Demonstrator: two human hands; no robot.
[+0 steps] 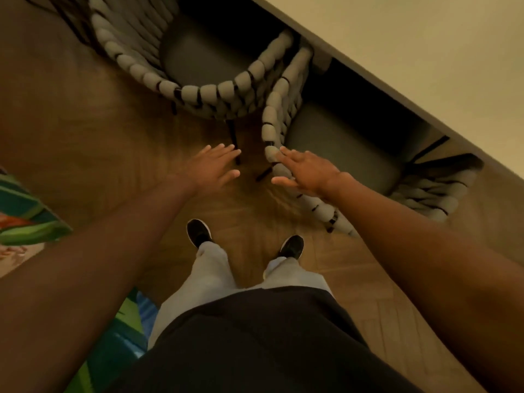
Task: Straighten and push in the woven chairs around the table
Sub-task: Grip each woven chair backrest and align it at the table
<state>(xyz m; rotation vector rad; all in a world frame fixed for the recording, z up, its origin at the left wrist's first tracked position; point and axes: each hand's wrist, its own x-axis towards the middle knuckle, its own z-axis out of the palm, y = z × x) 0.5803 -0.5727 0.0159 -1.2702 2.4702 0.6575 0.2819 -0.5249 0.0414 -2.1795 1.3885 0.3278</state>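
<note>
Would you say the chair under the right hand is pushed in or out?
Partly in: the right chair's seat front sits under the table edge, its woven back out.

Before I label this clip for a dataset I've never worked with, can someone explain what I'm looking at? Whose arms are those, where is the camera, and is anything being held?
There is one picture, taken by a wide-angle camera worn on a person's head, looking down past the chest to the feet. No machine is involved: the two arms are the wearer's own. The left hand is spread open above the wooden floor and holds nothing. The right hand is also open, its straight fingers resting against the braided back rim of the nearer woven chair; it touches rather than grips. A second woven chair stands just beyond, its back close against the first. Both seats face a pale table along the upper right. A colourful rug shows at the left edge.
</note>
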